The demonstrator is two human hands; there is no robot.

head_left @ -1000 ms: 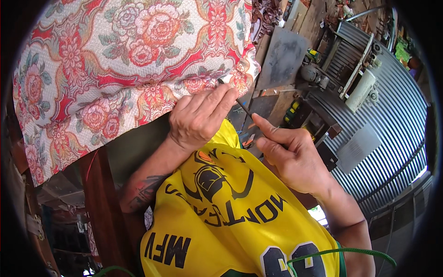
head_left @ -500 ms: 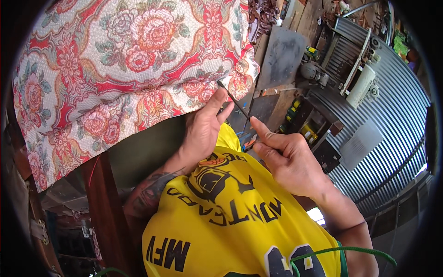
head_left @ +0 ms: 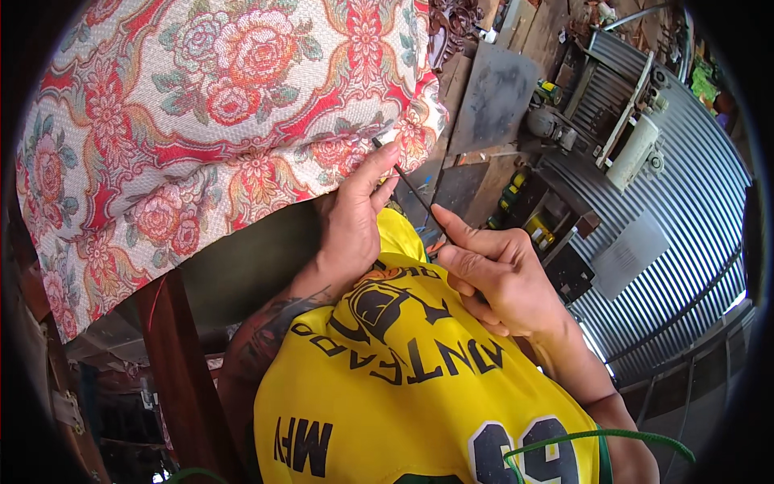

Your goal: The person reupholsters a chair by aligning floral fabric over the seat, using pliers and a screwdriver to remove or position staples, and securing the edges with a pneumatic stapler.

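Observation:
A floral fabric (head_left: 242,105) in red, cream and green covers a bulky padded form at the upper left. At its lower right edge is my left hand (head_left: 352,230), thumb stretched over the cloth and another finger below; its remaining fingers are mostly hidden. My right hand (head_left: 504,274) is closed around the lower end of a thin dark metal rod (head_left: 415,188), with the index finger along it. The rod slants up past my left thumb, and its tip touches the fabric near the fold. Whether it has a handle is hidden by my right hand.
A dark wooden post (head_left: 181,347) stands under the fabric's left part. Yellow-and-black power tools (head_left: 516,185) and a dark flat panel (head_left: 493,97) lie on the right, near corrugated metal sheeting (head_left: 693,202). A green cord (head_left: 597,438) crosses my yellow shirt.
The rod and my right hand have shifted slightly left, and more of the right hand's curled fingers show. The fabric sits a little farther left in the view. My left hand stays at the edge.

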